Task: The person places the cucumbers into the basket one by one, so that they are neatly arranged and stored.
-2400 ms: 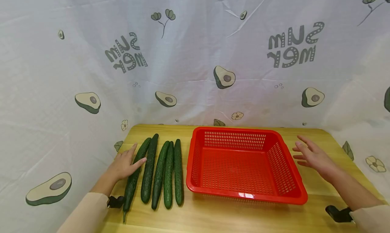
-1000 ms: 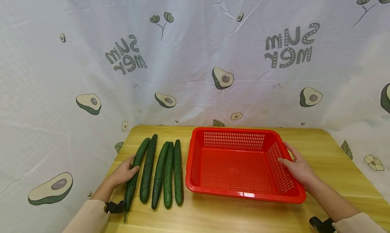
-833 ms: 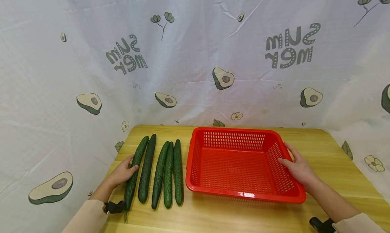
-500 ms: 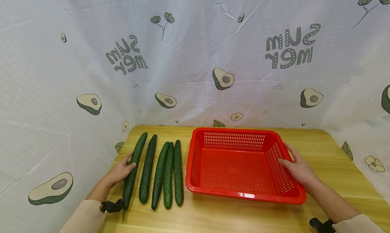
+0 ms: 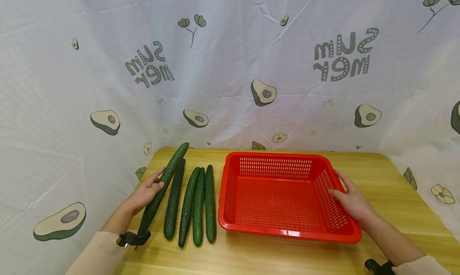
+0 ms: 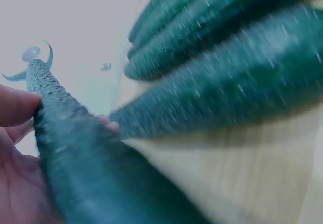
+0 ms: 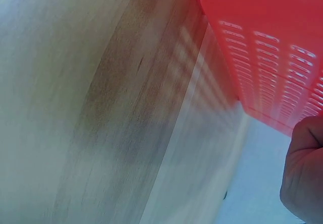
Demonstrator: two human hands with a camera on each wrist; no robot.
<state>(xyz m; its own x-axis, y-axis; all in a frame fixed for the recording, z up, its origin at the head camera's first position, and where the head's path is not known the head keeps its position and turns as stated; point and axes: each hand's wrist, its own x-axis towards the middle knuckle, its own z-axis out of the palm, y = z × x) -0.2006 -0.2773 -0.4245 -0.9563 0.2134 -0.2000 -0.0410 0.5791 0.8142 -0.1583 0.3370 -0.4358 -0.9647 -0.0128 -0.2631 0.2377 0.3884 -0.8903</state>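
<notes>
My left hand (image 5: 145,193) grips a long dark green cucumber (image 5: 172,165) around its middle. That cucumber is raised off the table and tilted, its far end leaning right over the tip of the neighbouring cucumber (image 5: 175,203). In the left wrist view, thumb and fingers wrap the held cucumber (image 6: 101,168). On the right, my right hand (image 5: 353,201) holds the right rim of a red plastic basket (image 5: 287,233), thumb inside and fingers outside. The basket has slotted walls and nothing in it. In the right wrist view, part of the right hand (image 7: 305,171) shows beside the basket wall (image 7: 262,62).
Several more cucumbers (image 5: 198,211) lie side by side, pointing away from me, between the left hand and the basket. They rest on a light wooden table (image 5: 244,259). A white cloth printed with avocados (image 5: 264,92) hangs behind and along the sides.
My left hand has closed on the leftmost cucumber, lifted it and swung its far end up and to the right. My right hand has come in from the right and taken the basket's rim.
</notes>
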